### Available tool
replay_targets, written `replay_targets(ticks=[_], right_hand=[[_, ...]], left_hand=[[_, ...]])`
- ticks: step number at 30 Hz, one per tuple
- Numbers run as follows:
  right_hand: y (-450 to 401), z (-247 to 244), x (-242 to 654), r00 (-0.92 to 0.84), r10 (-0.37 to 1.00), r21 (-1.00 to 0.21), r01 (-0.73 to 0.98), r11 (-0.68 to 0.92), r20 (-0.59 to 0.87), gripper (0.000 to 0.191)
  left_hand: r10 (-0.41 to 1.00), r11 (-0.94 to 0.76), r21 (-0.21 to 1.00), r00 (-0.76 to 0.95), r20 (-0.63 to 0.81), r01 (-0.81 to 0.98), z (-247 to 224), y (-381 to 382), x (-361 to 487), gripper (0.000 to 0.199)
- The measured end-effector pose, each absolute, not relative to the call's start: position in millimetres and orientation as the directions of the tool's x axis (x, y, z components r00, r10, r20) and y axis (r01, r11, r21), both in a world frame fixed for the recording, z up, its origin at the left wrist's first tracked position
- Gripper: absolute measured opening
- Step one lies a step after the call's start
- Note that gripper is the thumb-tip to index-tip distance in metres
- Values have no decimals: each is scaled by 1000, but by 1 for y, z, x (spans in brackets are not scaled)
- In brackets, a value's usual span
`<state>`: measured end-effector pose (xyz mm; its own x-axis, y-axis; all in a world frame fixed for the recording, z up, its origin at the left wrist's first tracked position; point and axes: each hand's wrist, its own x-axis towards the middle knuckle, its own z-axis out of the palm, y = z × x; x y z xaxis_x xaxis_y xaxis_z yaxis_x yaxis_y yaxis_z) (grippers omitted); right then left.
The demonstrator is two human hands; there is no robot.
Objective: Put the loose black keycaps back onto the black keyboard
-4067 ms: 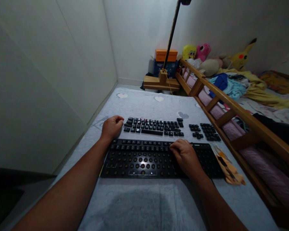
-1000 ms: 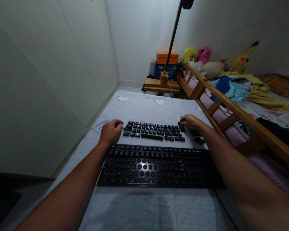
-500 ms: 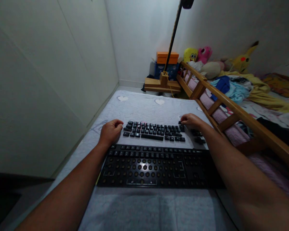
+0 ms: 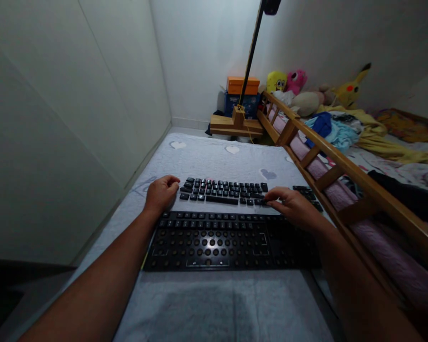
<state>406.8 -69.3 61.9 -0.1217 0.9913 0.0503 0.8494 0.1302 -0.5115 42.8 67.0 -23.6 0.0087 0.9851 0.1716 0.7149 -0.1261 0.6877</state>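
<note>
A black keyboard (image 4: 209, 262) lies on the cloth, its lower rows stripped to bare round key mounts while the top rows still carry caps. Just beyond it, loose black keycaps (image 4: 221, 192) are laid out in rows, with a long space bar (image 4: 221, 200) at the front. My left hand (image 4: 161, 192) rests closed on the cloth beside the left end of these rows; nothing shows in its fingers. At the right end of the front row, my right hand (image 4: 284, 202) pinches a keycap (image 4: 263, 202) between thumb and fingers.
More loose keycaps (image 4: 306, 194) lie to the right, by the wooden bed rail (image 4: 337, 151). A pale cloth with hearts (image 4: 214, 161) covers the surface. A stand with a wooden base (image 4: 235, 124) and boxes (image 4: 242, 85) are at the back. A pale wall panel (image 4: 74, 118) borders the left.
My right hand has moved from the back right corner of the keycap rows toward me, to the front row's right end. My left hand stays beside the rows. The view has shifted slightly.
</note>
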Motion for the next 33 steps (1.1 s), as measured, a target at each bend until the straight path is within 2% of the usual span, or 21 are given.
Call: replay_targets(ticks=[6,14,24,33], right_hand=[[-104,46,385,-117,992,-568,813,127,54,10],[-110,29,378,-172,985,-536,828,163,34,13],[-109,21,379,-182,983,-434,884,172,18,13],[-110,22,376,-159,986,-458,874,161,44,12]], left_hand=[[986,-123,680,8,169,723,-22,67,43,32],[984,-135,680,15,179,720,-25,69,42,33],[982,-136,678,8,188,722,-24,69,42,34],[983,-138,671,17,184,728,-24,69,42,34]])
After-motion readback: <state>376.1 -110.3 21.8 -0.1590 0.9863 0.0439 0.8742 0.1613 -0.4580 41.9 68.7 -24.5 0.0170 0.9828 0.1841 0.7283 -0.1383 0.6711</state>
